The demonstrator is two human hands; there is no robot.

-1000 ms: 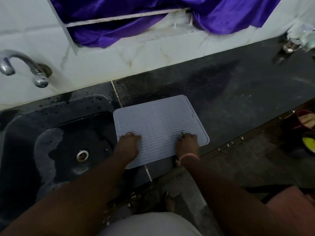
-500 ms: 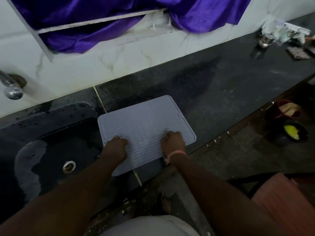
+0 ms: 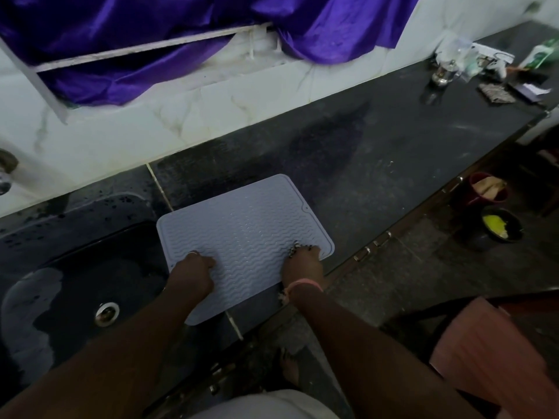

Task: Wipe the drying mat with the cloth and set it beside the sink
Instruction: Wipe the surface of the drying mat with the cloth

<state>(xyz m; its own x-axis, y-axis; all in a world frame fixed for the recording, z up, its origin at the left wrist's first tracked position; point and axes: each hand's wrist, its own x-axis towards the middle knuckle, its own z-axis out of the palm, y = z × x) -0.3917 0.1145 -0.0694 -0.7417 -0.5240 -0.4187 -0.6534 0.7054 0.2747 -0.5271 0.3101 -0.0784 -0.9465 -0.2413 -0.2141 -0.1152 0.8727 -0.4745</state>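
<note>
- While both arms reach forward from the bottom of the view, the left hand (image 3: 192,275) rests on the near left part of the drying mat (image 3: 242,234), its fingers curled down against the ribbed surface; whether they pinch the edge or only press on it cannot be told.
- Just to the right, the right hand (image 3: 302,264) lies on the near right part of the mat, fingers bent at the ribs, with a pink band at the wrist; its hold is equally unclear, and it may have a small speckled thing under the fingertips.
- No cloth can be made out with any certainty in either hand.
- Lying flat on the dark counter (image 3: 378,164), the pale grey mat has its left edge at the rim of the sink (image 3: 75,267) and its near corner reaching toward the counter's front edge.
- Judging by this, the placing step seems to be in hand, with the mat being settled next to the basin.
- As a next move, the mat probably needs squaring up so that no part overhangs the sink, then both hands can lift off.
- Farther back, the white tiled wall (image 3: 211,116) runs behind the counter, with purple fabric (image 3: 151,40) hanging above it.
- At the far right end of the counter sit small cluttered items (image 3: 496,92), too blurred to name.
</note>
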